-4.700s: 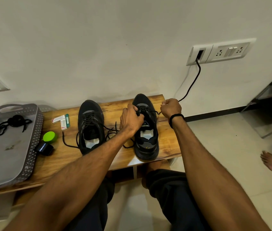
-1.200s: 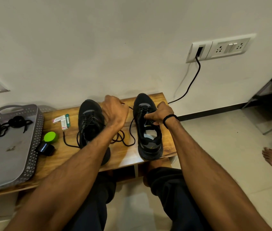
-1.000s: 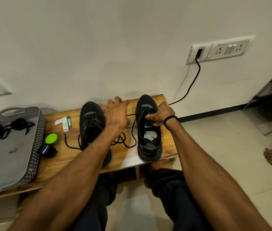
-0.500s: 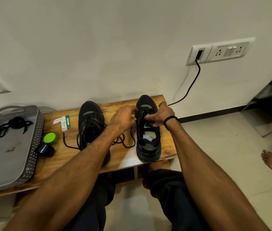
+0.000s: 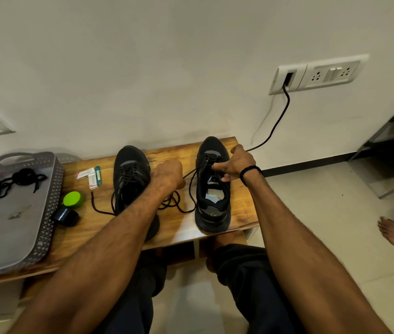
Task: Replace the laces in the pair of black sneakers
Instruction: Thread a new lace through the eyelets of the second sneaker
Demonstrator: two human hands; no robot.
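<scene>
Black lace (image 5: 194, 170) end inside left hand (image 5: 167, 175)

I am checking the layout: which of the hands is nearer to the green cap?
Left. The left hand grips the lace beside the left sneaker, right of the green cap; the right hand holds the right sneaker, farther right.

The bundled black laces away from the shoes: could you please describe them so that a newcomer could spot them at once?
Find the wooden bench against the white wall; a grey perforated tray sits on its left end. The bundled black laces lie in the tray's far part, coiled and threaded through nothing, unlike the loose lace trailing across the bench top.
</scene>
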